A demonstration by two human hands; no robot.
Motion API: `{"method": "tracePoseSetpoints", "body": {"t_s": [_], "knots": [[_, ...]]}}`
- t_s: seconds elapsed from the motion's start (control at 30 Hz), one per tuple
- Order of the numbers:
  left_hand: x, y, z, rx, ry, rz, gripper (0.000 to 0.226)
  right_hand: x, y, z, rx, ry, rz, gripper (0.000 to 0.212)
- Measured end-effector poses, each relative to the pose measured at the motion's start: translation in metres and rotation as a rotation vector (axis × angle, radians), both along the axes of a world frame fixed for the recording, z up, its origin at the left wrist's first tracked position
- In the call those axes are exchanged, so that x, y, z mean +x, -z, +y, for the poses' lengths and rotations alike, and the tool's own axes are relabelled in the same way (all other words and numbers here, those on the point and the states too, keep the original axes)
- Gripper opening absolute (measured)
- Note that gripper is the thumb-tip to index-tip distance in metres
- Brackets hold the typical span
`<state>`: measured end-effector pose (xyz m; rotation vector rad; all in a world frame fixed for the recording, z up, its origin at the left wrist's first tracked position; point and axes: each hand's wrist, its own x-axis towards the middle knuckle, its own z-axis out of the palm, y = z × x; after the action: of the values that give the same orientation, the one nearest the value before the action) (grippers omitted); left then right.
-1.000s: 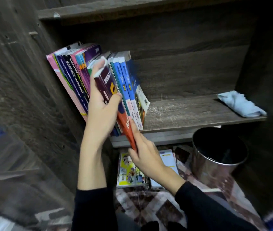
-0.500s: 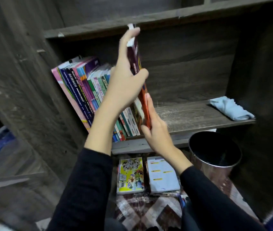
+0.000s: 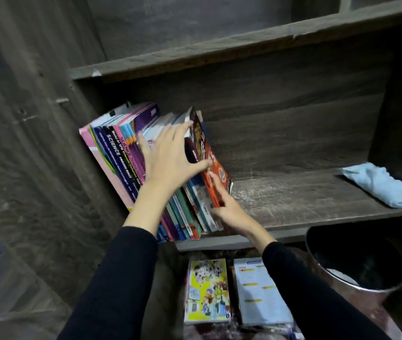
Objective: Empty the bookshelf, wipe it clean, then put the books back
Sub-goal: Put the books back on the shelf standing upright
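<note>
A row of leaning books [image 3: 116, 153] stands at the left end of the dark wooden shelf [image 3: 293, 200]. A maroon-and-orange book [image 3: 201, 143] leans against the row's right end. My left hand [image 3: 170, 158] spreads over the row, its thumb across that book's cover and its fingers on the books behind. My right hand [image 3: 227, 204] pinches the book's lower orange edge near the shelf board. A light blue cloth [image 3: 381, 185] lies crumpled at the shelf's right end.
Under the shelf, a yellow cartoon-covered book [image 3: 207, 290] and a pale blue book [image 3: 258, 293] lie flat on a patterned floor. A shiny metal bin [image 3: 356, 273] stands at the lower right. The cabinet's side wall [image 3: 35, 143] closes the left.
The maroon-and-orange book came down from high in front of the upper board and now leans against the right end of the row, both hands lowering with it.
</note>
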<state>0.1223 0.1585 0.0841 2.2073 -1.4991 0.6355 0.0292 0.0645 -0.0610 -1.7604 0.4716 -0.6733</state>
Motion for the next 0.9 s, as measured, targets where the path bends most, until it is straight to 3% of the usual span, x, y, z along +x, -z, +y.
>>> {"method": "tracePoseSetpoints", "body": {"t_s": [0.1,0.33,0.53,0.7,0.8,0.9], "knots": [[0.008,-0.006,-0.007,0.012,-0.024,-0.073,0.091,0.006,0.008,-0.013,0.136,-0.010,-0.061,0.092],[0.010,0.005,-0.021,-0.133,-0.066,-0.101,0.077,0.022,0.017,-0.032,0.369,0.036,-0.173,0.094],[0.011,0.006,-0.018,-0.138,-0.025,-0.093,0.081,0.021,0.009,-0.027,0.381,0.043,-0.159,0.094],[0.020,0.011,0.010,-0.164,-0.122,-0.088,0.101,0.010,-0.010,-0.021,0.100,0.060,-0.057,0.080],[0.027,0.011,0.026,-0.166,-0.142,-0.047,0.095,0.013,-0.050,-0.013,-0.156,0.169,-0.115,0.081],[0.028,0.013,0.029,-0.151,-0.120,-0.036,0.087,0.019,-0.100,0.001,-0.519,0.235,-0.092,0.068]]}}
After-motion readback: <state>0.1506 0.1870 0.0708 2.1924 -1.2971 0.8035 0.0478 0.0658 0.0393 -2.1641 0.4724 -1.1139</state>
